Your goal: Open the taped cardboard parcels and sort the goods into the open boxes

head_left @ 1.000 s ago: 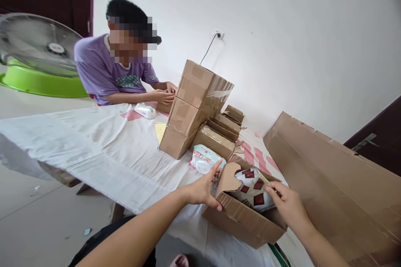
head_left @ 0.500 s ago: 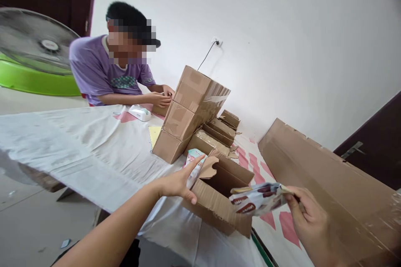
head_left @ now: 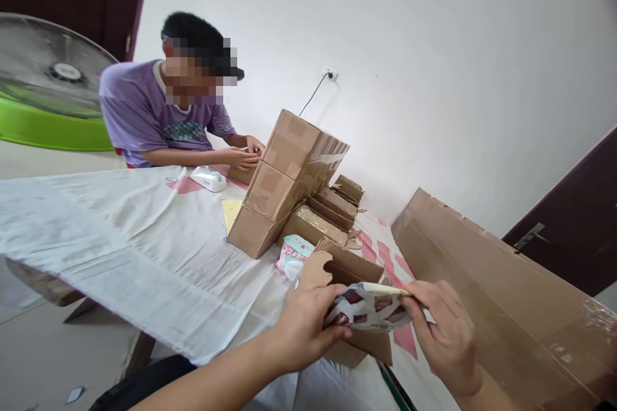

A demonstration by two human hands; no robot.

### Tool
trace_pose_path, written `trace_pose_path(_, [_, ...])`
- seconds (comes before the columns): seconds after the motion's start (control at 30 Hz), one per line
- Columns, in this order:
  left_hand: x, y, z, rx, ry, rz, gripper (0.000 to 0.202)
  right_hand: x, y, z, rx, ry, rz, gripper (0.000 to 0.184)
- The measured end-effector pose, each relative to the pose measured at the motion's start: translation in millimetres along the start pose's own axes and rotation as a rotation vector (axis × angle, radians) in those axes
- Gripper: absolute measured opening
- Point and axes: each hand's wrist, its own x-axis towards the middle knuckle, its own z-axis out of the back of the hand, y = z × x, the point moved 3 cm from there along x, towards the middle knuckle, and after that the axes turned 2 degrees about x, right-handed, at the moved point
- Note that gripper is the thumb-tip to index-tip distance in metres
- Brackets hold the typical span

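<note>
A flat plastic packet (head_left: 369,309), whitish with dark red print, is stretched between my two hands. My left hand (head_left: 311,318) pinches its left end between thumb and fingers. Its right end is gripped by my right hand (head_left: 441,327). Just beneath and behind the packet stands an open cardboard box (head_left: 349,263), tilted in view, its flaps raised; the packet and my left hand hide much of it, and I cannot see its contents. Beside the box's left rear corner lies a light blue and pink pack (head_left: 295,252).
Taped cardboard boxes (head_left: 277,189) form a stack beyond the open box, with more opened boxes (head_left: 332,209) to its right. A large cardboard panel (head_left: 482,289) stands on the right. Across the cloth-covered table (head_left: 144,237) sits a co-worker (head_left: 159,115) near a white device (head_left: 208,178).
My left hand has left the box's side and closed on the packet's left end. My right hand has brought the packet slightly left, over the box's near side.
</note>
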Motion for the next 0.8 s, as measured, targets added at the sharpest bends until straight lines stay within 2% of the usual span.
trace_pose_path(0.07, [0, 4, 7.0, -0.167, -0.053, 0.007, 0.03, -9, -4, 1, -0.067, -0.104, -0.044, 0.037])
trace_pose_path(0.13, [0, 5, 17.1, -0.315, -0.141, 0.003, 0.031, -20, -14, 0, -0.072, -0.2, -0.169, 0.059])
trace_pose_path(0.2, [6, 4, 26.0, -0.427, -0.189, 0.019, 0.034, -28, -27, -11, 0.085, -0.177, -0.346, 0.08])
trace_pose_path(0.27, [20, 4, 31.4, -0.52, -0.174, 0.043, 0.038, -29, -40, -31, 0.356, -0.03, -0.532, 0.077])
trace_pose_path(0.37, [56, 13, 36.2, -0.607, -0.178, 0.07, 0.047, -18, -58, -65, 0.647, 0.129, -0.748, 0.056])
trace_pose_path(0.43, [83, 28, 37.4, -0.623, -0.194, 0.102, 0.052, -8, -71, -83, 0.7, 0.12, -0.83, 0.056])
trace_pose_path(0.57, [121, 58, 36.0, -0.604, -0.168, 0.169, 0.056, 8, -91, -109, 0.714, 0.085, -0.864, 0.06])
trace_pose_path(0.67, [124, 60, 36.6, -0.578, -0.192, 0.168, 0.054, 12, -92, -113, 0.727, 0.068, -0.88, 0.061])
trace_pose_path(0.8, [97, 31, 39.8, -0.541, -0.233, 0.127, 0.051, 0, -73, -91, 0.755, 0.04, -0.906, 0.057])
